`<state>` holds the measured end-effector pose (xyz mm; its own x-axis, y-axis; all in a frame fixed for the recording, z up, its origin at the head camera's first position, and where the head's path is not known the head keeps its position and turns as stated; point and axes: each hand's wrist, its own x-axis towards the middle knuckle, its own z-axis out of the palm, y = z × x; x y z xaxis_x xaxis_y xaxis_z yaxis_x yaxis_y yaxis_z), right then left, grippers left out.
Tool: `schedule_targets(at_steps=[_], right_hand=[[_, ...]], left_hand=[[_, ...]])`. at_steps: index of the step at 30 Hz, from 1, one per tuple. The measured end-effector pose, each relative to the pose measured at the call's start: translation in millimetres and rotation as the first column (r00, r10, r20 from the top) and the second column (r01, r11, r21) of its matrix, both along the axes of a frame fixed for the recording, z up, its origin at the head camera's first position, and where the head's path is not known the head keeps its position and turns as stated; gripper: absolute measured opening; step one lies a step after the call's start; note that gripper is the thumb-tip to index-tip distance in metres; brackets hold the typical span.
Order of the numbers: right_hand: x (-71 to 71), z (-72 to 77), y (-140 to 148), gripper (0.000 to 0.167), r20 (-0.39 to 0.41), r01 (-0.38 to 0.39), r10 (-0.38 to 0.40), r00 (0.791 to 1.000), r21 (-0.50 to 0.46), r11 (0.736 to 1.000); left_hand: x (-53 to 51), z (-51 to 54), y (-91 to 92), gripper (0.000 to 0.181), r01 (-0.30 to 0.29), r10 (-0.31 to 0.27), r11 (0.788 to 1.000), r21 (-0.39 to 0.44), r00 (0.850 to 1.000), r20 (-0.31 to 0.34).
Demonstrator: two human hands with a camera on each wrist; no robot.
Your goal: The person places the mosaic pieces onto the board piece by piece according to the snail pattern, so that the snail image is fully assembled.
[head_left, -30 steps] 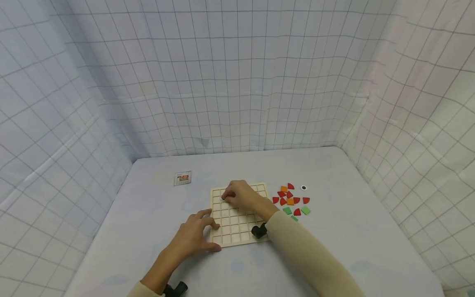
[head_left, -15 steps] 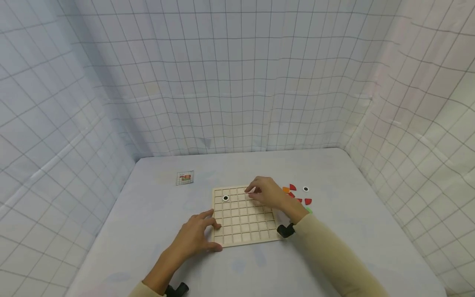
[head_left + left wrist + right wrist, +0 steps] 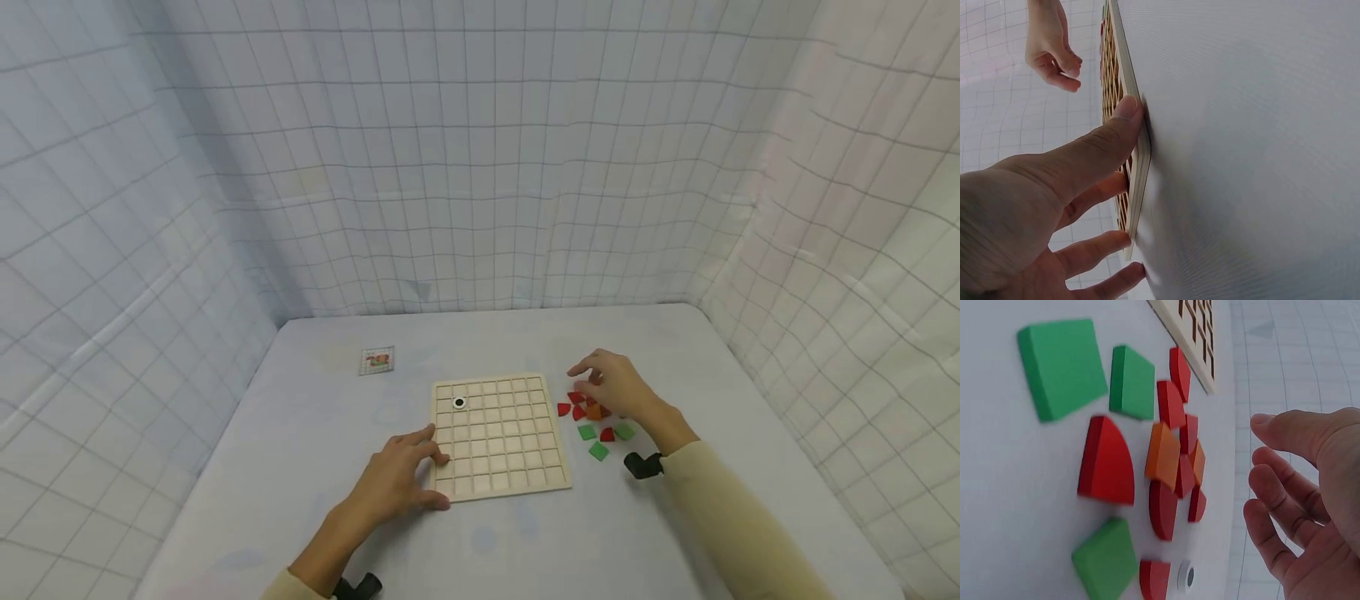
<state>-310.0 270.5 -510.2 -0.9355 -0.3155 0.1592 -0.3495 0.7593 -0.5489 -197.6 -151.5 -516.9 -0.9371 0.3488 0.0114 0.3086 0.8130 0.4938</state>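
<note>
A pale wooden grid board (image 3: 501, 442) lies flat on the table. My left hand (image 3: 393, 475) rests at its near left corner, the thumb on the edge and fingertips touching the side and top. One round white piece with a black centre (image 3: 459, 402) sits in an upper left cell. To the board's right, my right hand (image 3: 611, 385) hovers over loose pieces, fingers loosely bent and holding nothing. Beneath it are red quarter-round pieces (image 3: 1107, 465), orange squares (image 3: 1163, 456) and green squares (image 3: 1063, 369). The right wrist view also shows another white round piece (image 3: 1186, 577).
A small picture card (image 3: 377, 360) with a grid and a coloured drawing lies at the back left of the table (image 3: 315, 433). Grid-patterned white curtains (image 3: 450, 167) enclose the table at the back and sides. Black wrist mounts (image 3: 643, 465) show at both wrists.
My right hand has let go of the white round piece in the board's upper left cell and moved right, over the loose pieces. The left hand stays at the board's corner.
</note>
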Motion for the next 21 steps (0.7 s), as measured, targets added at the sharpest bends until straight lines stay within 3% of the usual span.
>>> schedule_targets(at_steps=[10, 16, 21], right_hand=[[5.6, -8.9, 61.1, 0.03, 0.027, 0.161, -0.161, 0.986, 0.02, 0.987], [11.1, -18.2, 78.1, 0.035, 0.106, 0.195, -0.196, 0.975, 0.022, 0.981], [11.0, -21.1, 79.8, 0.033, 0.111, 0.202, -0.203, 0.973, 0.026, 0.979]], left_hand=[[1.2, -2.5, 3.5, 0.052, 0.009, -0.009, 1.0, 0.014, 1.0, -0.015], [2.6, -1.2, 3.0, 0.051, -0.003, 0.003, 1.0, 0.009, 1.0, -0.006], [3.9, 0.7, 3.0, 0.051, -0.011, 0.011, 1.0, 0.007, 1.0, 0.002]])
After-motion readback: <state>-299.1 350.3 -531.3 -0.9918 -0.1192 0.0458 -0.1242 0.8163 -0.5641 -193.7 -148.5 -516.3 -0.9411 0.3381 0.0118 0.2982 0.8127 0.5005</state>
